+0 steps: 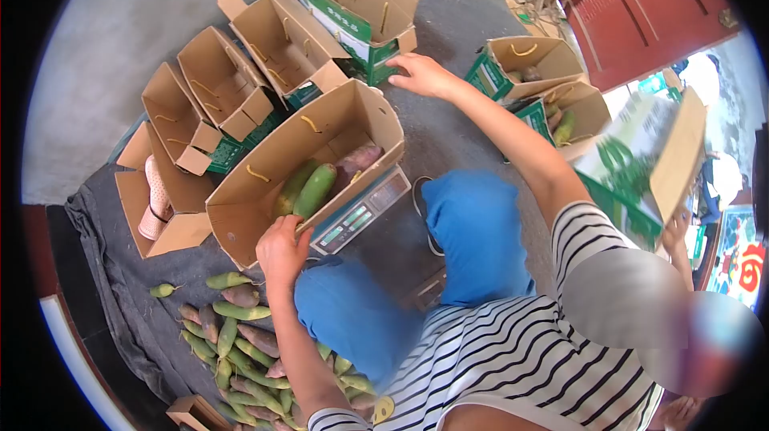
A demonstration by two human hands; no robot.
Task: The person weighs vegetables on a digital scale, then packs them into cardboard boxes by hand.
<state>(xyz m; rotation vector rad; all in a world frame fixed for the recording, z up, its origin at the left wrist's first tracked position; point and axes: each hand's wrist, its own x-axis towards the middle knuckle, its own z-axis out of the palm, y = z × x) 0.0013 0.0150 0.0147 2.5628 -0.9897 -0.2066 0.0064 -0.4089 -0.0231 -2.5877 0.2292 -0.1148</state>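
A large open cardboard box with yellow rope handles sits on a digital scale in front of my knees. Inside it lie green radishes and a purplish radish. My left hand is at the box's near left rim, with its fingers curled over the edge. Beyond the box's far right corner, my right hand is stretched out with its fingers apart and nothing in them. It is nearest to a green-and-white carton standing behind the box.
Several open cartons line the wall. Loose radishes cover the dark floor cloth at the lower left. A carton at the far left holds a pinkish dotted roll. On the right, a person's hand is at a tilted carton.
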